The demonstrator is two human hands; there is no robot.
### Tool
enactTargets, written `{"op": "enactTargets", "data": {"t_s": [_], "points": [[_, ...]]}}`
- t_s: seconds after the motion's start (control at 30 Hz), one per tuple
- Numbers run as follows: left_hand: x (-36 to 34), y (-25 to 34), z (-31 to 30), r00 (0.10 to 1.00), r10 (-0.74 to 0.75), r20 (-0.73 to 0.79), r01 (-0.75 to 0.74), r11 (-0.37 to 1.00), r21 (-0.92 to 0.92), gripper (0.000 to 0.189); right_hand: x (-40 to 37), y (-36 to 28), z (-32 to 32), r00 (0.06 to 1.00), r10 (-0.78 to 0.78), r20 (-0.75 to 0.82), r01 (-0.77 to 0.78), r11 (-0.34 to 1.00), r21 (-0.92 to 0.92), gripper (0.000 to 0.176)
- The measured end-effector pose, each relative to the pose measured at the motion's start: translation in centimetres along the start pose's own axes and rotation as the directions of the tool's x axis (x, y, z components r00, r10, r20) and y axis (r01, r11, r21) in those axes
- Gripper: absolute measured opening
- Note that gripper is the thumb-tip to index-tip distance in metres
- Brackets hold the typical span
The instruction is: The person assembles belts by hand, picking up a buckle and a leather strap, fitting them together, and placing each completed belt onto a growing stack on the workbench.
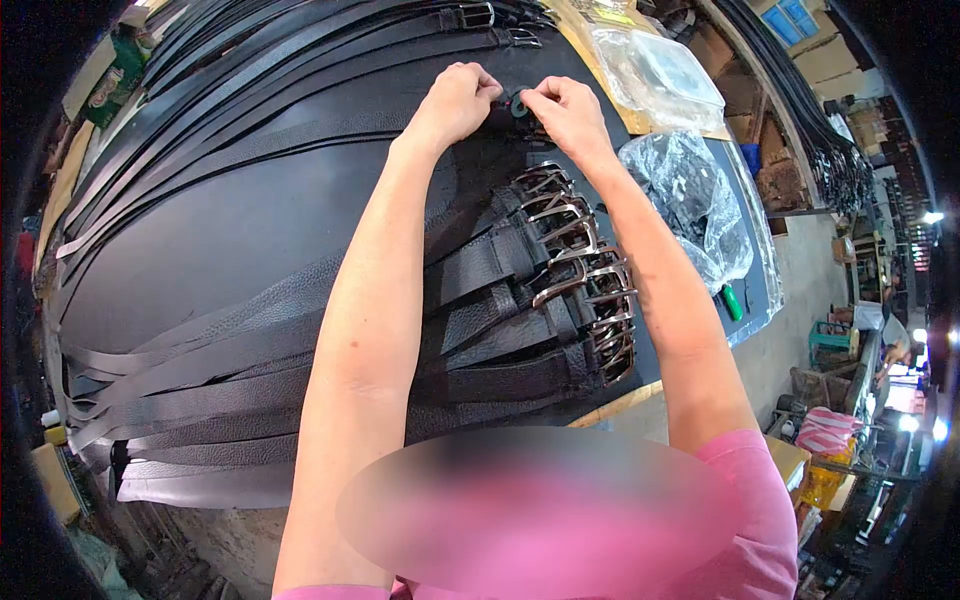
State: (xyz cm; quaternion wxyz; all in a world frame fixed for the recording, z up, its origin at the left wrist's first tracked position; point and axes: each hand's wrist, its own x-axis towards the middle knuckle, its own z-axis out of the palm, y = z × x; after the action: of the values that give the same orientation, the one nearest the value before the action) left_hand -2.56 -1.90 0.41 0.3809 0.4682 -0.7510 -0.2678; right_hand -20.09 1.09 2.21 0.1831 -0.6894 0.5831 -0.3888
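Both my hands are raised over the far part of the table, a small gap between them. My left hand point(460, 103) is closed in a pinch, its fingertips at something dark and too small to make out. Thumb and index finger of my right hand point(570, 115) pinch the edge of a small dark round piece point(519, 106). Below my hands lies a pile of black leather belts point(475, 270) with metal buckles point(570, 265) at their right ends. More black belts point(300, 60) run along the far side, two with buckles near my hands.
Right of my hands are a clear plastic container point(665, 75) and a plastic bag point(690, 200) with dark items. A green object point(733, 302) lies near the table's right edge. More straps hang at the upper right. A person point(893, 350) is far off at the right.
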Motion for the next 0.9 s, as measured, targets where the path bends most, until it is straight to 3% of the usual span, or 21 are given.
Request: {"op": "enactTargets", "data": {"t_s": [0.33, 0.43, 0.53, 0.7, 0.83, 0.9], "points": [[0.2, -0.3, 0.0, 0.997, 0.062, -0.035, -0.058, 0.994, 0.090, 0.021, -0.4, -0.6, -0.1, 0.999, -0.042, -0.027, 0.040, 0.998, -0.058, 0.031], [0.4, -0.7, -0.3, 0.988, 0.096, -0.118, -0.081, 0.988, 0.129, 0.019, -0.4, -0.8, -0.3, 0.996, 0.084, -0.014, -0.083, 0.996, 0.037, 0.030], [0.4, -1.2, -0.7, 0.982, 0.067, -0.176, -0.046, 0.992, 0.119, 0.017, -0.3, -0.6, -0.2, 0.995, 0.101, -0.010, -0.100, 0.994, 0.050, 0.030], [0.1, -1.7, -1.1, 0.975, 0.021, -0.219, 0.012, 0.989, 0.150, 0.017, -0.2, -0.2, 0.0, 0.999, -0.026, -0.032, 0.025, 0.999, -0.022, 0.030], [0.2, -1.7, -1.2, 0.985, 0.055, -0.163, -0.025, 0.983, 0.183, 0.019, -0.3, -0.3, 0.0, 0.998, -0.040, -0.043, 0.038, 0.998, -0.054, 0.030], [0.1, -1.6, -1.1, 0.990, 0.044, -0.132, -0.021, 0.985, 0.173, 0.020, -0.6, -1.1, -0.4, 0.998, 0.058, -0.004, -0.058, 0.998, 0.022, 0.030]]}}
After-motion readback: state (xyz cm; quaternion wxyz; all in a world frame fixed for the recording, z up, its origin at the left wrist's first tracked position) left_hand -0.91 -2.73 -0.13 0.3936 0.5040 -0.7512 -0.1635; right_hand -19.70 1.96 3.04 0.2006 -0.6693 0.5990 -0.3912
